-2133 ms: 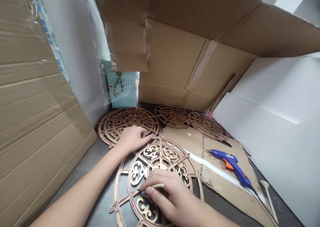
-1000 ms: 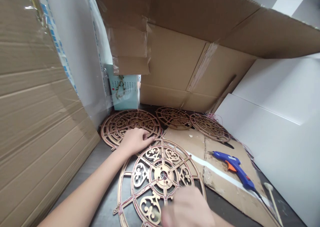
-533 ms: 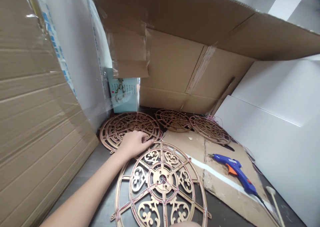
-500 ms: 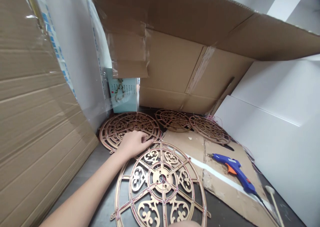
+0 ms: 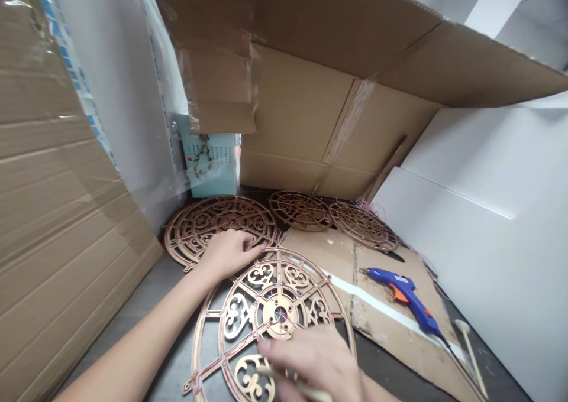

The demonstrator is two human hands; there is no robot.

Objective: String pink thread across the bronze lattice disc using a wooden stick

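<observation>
A round, gold openwork frame (image 5: 280, 249) with scroll ornaments and thin reddish wires along its spokes lies in front of me. My left hand (image 5: 231, 252) is closed at its far left rim, the thumb side resting on the edge; the other fingers are mostly hidden. Over the lower right part of the frame, my right hand (image 5: 317, 357) is closed around a pale, wooden-looking stick (image 5: 265, 369), its end pointing left. Motion blurs this hand, and the stick's kind is unclear.
Similar round frames (image 5: 175, 227) lie behind. On the right, a blue hot glue gun (image 5: 406, 295) with an orange trigger rests on a cardboard sheet (image 5: 306, 242). Beside it lies a pale mallet-like stick (image 5: 471, 352). Cardboard walls (image 5: 302, 112) and a light-blue box (image 5: 213, 168) stand around.
My right hand has come up from the bottom edge over the frame, with the pale stick in it. My left hand stays at the rim. The whole view has shifted slightly.
</observation>
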